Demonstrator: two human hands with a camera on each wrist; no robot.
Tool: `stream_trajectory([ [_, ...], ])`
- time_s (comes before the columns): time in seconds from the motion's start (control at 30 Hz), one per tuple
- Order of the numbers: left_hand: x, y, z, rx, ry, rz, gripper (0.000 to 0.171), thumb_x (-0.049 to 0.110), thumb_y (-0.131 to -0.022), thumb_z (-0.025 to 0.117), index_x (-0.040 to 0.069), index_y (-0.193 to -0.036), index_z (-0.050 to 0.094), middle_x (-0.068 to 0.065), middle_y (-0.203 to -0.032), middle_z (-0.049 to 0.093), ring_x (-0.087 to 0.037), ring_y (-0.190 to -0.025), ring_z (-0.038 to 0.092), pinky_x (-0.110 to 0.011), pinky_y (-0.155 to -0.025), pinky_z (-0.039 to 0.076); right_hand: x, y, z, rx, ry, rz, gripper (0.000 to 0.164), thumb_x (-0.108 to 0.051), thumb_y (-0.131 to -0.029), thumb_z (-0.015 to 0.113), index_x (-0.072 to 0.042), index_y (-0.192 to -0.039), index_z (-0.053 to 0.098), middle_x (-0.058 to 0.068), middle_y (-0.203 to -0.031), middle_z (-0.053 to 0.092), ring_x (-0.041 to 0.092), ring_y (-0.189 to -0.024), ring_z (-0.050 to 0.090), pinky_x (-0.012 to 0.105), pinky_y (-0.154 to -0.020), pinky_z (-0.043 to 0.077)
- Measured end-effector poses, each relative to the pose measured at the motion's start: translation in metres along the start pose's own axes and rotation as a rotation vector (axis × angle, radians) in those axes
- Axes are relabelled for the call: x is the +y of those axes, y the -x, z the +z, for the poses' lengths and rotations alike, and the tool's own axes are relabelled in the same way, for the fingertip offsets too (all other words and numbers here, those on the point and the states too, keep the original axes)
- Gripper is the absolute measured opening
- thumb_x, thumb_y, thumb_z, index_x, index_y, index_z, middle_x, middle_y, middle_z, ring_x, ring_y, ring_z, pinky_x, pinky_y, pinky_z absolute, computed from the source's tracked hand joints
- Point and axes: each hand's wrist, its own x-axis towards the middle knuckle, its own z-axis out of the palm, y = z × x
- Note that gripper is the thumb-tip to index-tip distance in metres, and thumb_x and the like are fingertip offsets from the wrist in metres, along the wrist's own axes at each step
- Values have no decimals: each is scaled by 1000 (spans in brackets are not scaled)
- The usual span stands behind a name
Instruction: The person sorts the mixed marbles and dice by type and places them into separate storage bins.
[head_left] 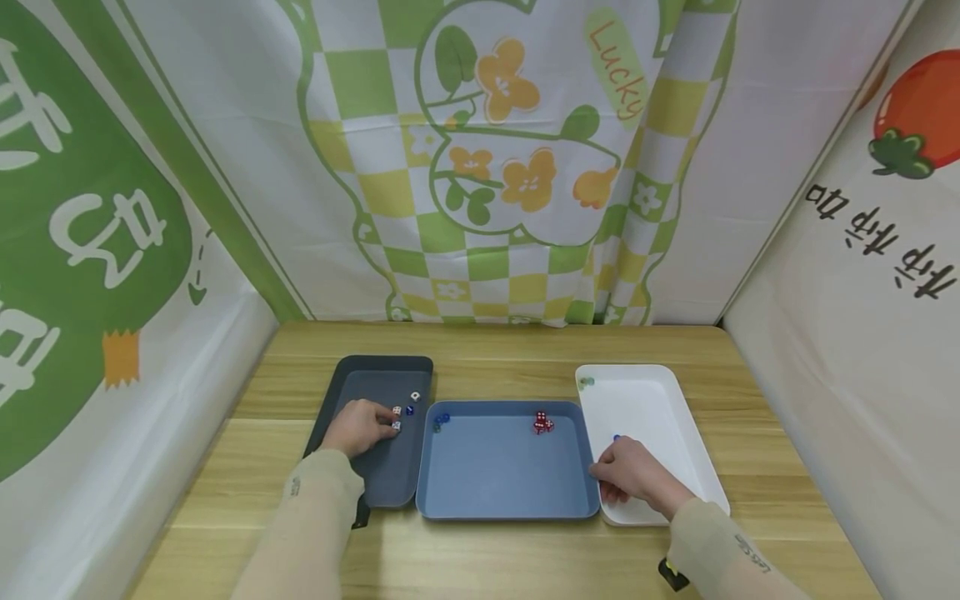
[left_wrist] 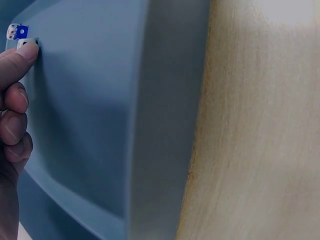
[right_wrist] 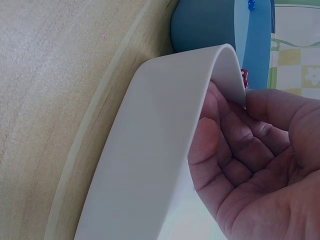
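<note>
In the dark grey tray [head_left: 378, 487] at the left, my left hand [head_left: 358, 427] pinches a white die [left_wrist: 26, 43] between thumb and fingers, low over the tray floor. A second white die [head_left: 397, 411] and a blue die [head_left: 409, 410] lie right beside its fingertips, with another white die [head_left: 416, 396] slightly farther back. On the right, my right hand [head_left: 633, 471] grips the near left wall of the white tray [head_left: 667, 417], thumb at the rim and curled fingers inside. A small blue piece [head_left: 617, 437] shows just past this hand, mostly hidden.
Between them stands a blue tray [head_left: 510, 475], with small blue pieces [head_left: 442, 418] at its back left and several red dice [head_left: 541, 423] at its back right. Pale green pieces [head_left: 586, 382] lie in the white tray's far left corner. Printed cloth [head_left: 510, 275] hangs behind the wooden table [head_left: 495, 558].
</note>
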Motion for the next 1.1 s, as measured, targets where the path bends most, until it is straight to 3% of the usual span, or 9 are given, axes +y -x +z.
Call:
stream_trajectory([
  [0.6, 0, 0, -2, 19, -2, 30, 20, 21, -85, 83, 14, -104, 82, -11, -111, 76, -27, -104, 70, -47, -86, 57, -2, 2, 0, 2, -1, 7, 30, -11, -96, 66, -3, -68, 71, 5, -58, 64, 14, -51, 58, 26, -51, 50],
  [0.7, 2, -2, -4, 32, 14, 48, 20, 19, -86, 82, 13, -105, 82, -10, -110, 77, -24, -98, 71, -44, -82, 58, -2, 2, -1, 2, -2, 6, 30, -11, -96, 66, -3, -67, 71, 5, -58, 65, 14, -51, 58, 26, -50, 50],
  [1.03, 34, -18, -7, 45, 96, 112, 25, 22, -92, 77, 13, -115, 79, -9, -111, 77, -14, -83, 70, -38, -73, 58, -1, 2, -1, 2, -9, 7, 31, -11, -96, 66, -3, -66, 70, 5, -58, 65, 14, -51, 57, 25, -50, 49],
  [1.1, 44, -21, -6, 38, 121, 122, 26, 22, -93, 76, 12, -117, 78, -9, -111, 76, -18, -80, 71, -40, -74, 58, -1, 2, -1, 3, -13, 4, 31, -11, -96, 66, -3, -66, 70, 6, -57, 65, 14, -51, 57, 25, -50, 49],
])
